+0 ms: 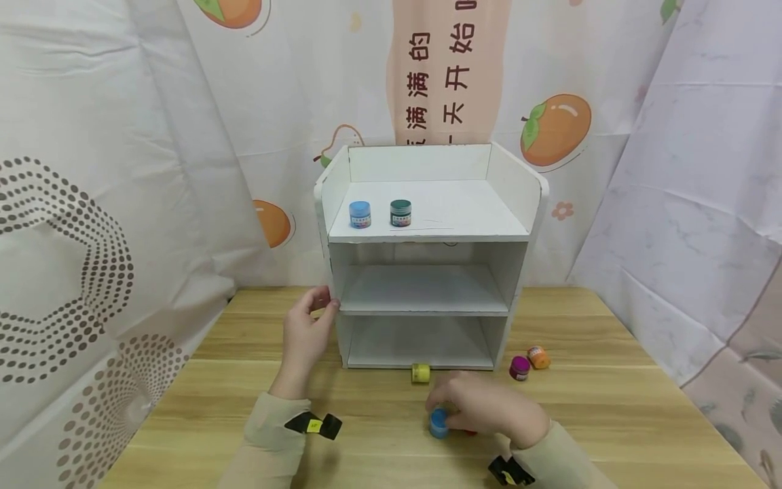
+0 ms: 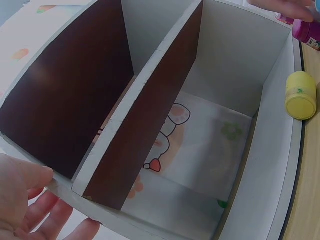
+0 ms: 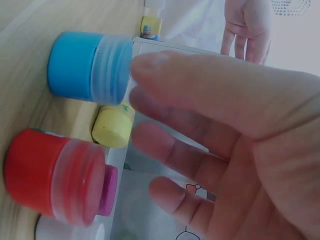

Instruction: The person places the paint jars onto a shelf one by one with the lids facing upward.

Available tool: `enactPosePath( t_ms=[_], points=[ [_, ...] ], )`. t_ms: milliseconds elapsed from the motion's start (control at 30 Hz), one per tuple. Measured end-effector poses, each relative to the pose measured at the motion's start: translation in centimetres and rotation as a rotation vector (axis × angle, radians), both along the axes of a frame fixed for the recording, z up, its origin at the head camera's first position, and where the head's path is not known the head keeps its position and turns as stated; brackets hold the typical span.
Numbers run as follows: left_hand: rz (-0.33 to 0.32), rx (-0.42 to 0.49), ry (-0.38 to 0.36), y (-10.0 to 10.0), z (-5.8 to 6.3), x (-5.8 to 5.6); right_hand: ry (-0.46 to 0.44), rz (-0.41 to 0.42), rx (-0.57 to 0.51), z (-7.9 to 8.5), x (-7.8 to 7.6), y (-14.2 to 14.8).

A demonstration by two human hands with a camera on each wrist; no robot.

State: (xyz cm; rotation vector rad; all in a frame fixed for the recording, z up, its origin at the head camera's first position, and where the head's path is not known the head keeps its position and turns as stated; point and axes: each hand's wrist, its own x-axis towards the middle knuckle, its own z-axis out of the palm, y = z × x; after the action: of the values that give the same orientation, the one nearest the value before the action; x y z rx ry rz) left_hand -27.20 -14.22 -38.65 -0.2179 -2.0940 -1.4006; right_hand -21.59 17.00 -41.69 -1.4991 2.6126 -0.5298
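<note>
A small shelf unit (image 1: 421, 305) stands upright on the table. My left hand (image 1: 309, 329) is at its left side panel, the thumb by the front edge and the fingers along the outer face. Low over the table, my right hand (image 1: 489, 407) has its thumb and forefinger at the lid of a blue paint jar (image 1: 438, 423), which stands on the tabletop. The right wrist view shows those fingertips at the lid's edge, not wrapped round the jar. Beside it stands a red paint jar (image 3: 55, 175), mostly hidden under the hand in the head view.
A light blue jar (image 1: 360, 214) and a dark green jar (image 1: 400, 213) stand on the top shelf. On the table (image 1: 366, 448), a yellow jar (image 1: 420, 373) lies before the unit; a purple jar (image 1: 520, 368) and a tipped orange jar (image 1: 539, 357) are at its right.
</note>
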Motion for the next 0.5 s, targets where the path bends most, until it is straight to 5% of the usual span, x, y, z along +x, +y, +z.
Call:
enactPosePath(
  t_ms=[500],
  points=[
    [0.004,-0.016,0.009,-0.03,0.04,-0.03,-0.002,-0.095,0.069,-0.34,0.3,-0.48]
  ],
)
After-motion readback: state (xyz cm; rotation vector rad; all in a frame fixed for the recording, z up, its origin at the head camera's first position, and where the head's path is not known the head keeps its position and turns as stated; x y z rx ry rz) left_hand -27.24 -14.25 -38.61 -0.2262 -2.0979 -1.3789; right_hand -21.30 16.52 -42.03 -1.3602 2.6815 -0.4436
